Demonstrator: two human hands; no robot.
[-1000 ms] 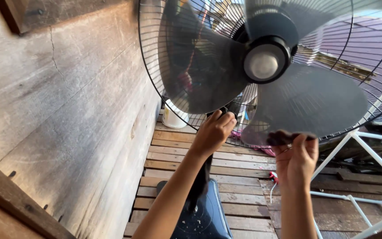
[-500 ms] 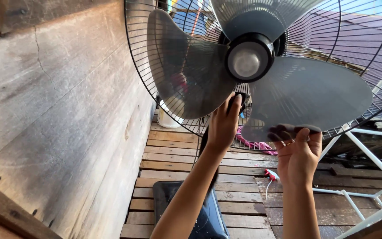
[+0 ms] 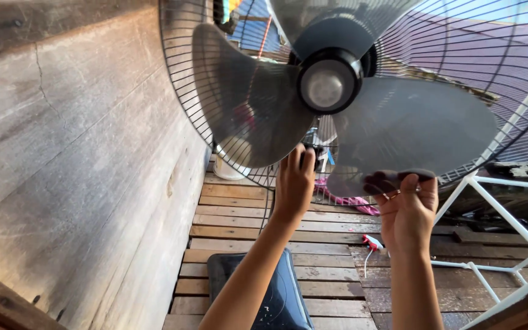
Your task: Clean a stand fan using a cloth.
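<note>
Head cam, looking up at a standing fan: right hand [image 3: 407, 208] pinches the lower edge of a grey fan blade [image 3: 417, 125]. Left hand [image 3: 294, 180] is wrapped on the black knob [image 3: 310, 156] behind the wire guard [image 3: 181, 104]. White bucket [image 3: 230, 160] sits on the plank floor [image 3: 331, 244], contents not visible.

Weathered plank wall [image 3: 74, 153] left; slatted wood floor [image 3: 337, 269]; daylight.

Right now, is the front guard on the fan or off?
Off. The fan blades and hub cap are bare, with only the rear wire guard behind them; the right hand grips a blade's edge directly.
</note>
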